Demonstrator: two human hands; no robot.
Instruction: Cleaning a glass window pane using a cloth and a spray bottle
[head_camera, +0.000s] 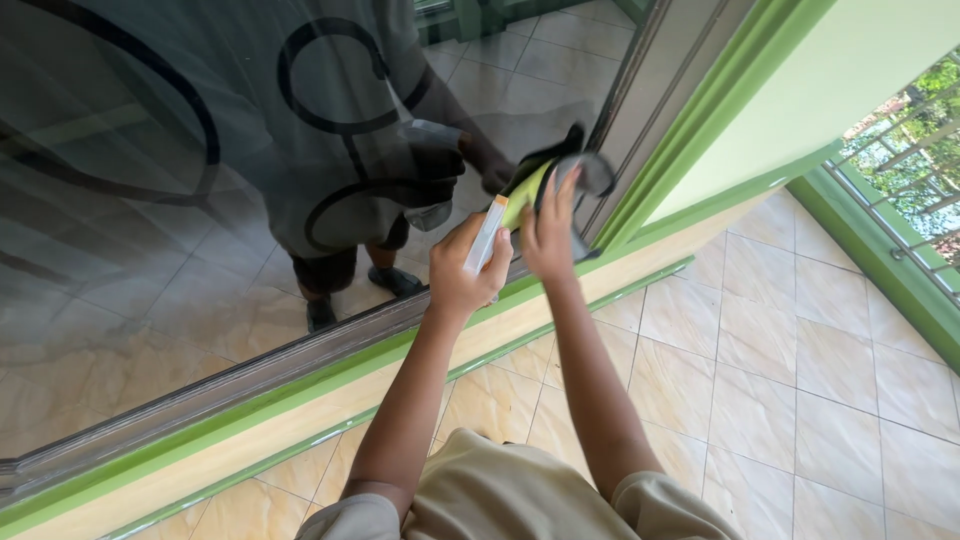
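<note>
Gripping a white-handled squeegee (500, 222), the left hand (462, 272) is closed round its handle; the right hand (548, 232) lies flat, fingers spread, on the dark cloth (592, 172) over the yellow-green head. The tool rests at the glass pane (180, 250) lower right corner, long axis slanting up-right. Judged progress: indeterminate; glass shows reflections only.

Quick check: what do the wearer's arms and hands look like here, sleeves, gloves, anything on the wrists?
Both arms are bare from the short khaki-beige sleeves down. The left hand and right hand have no gloves, and no watch, band or ring shows on either wrist or on the fingers. No markings are visible on the sleeves.
</note>
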